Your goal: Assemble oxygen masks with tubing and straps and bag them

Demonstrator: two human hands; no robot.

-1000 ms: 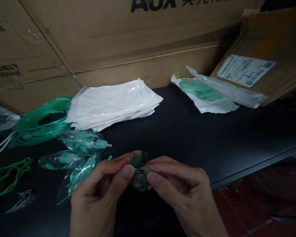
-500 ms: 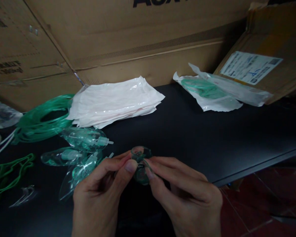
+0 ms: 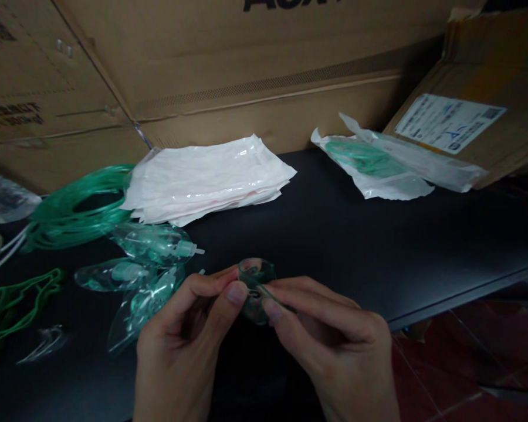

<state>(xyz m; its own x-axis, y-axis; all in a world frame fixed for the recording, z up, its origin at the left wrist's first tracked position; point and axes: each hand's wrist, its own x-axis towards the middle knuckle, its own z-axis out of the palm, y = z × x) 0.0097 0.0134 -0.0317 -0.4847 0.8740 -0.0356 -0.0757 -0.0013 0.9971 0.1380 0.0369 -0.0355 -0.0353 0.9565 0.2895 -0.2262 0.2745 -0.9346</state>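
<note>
Over the near side of the black tabletop (image 3: 334,234), a small transparent green mask (image 3: 255,308) sits between both hands, the left hand (image 3: 180,340) clamping its left side between thumb and fingers, the right hand (image 3: 338,340) pinching a thin green strip (image 3: 266,291) against it. Left of them lie three clear masks (image 3: 152,241), near coiled green tubing (image 3: 70,225) and stacked white packets (image 3: 211,176).

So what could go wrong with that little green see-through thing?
The green see-through piece might slip, because only the fingertips of the left hand and right hand pinch it. Also, the clear masks overlap, so bumping one could shift the others.
</note>
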